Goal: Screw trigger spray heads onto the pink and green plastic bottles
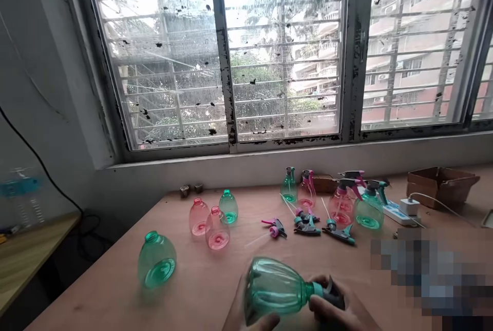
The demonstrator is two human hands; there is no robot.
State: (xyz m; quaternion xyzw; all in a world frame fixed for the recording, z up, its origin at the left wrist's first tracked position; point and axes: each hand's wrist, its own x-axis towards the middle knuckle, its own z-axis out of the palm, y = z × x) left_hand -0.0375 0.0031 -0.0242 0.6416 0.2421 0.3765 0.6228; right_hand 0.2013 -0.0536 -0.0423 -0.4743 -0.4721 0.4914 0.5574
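A green see-through spray bottle (275,287) lies sideways between my hands, low in the head view, its neck pointing right. My left hand (246,310) wraps round the bottle's base end. At the neck, my right hand (339,308) is closed on the dark spray head (333,295) with its teal collar (317,290), which sits against the bottle's mouth. Whether the collar is fully screwed down, I cannot tell. Beyond my hands lie several loose spray heads (306,226) with thin tubes, in pink, teal and black.
Headless bottles stand to the left: a green one (157,261), two pink ones (217,231) and another green one (228,208). Bottles with spray heads (342,205) stand at the back right, near a power strip (398,213) and a cardboard box (441,187). A blurred patch covers the right edge.
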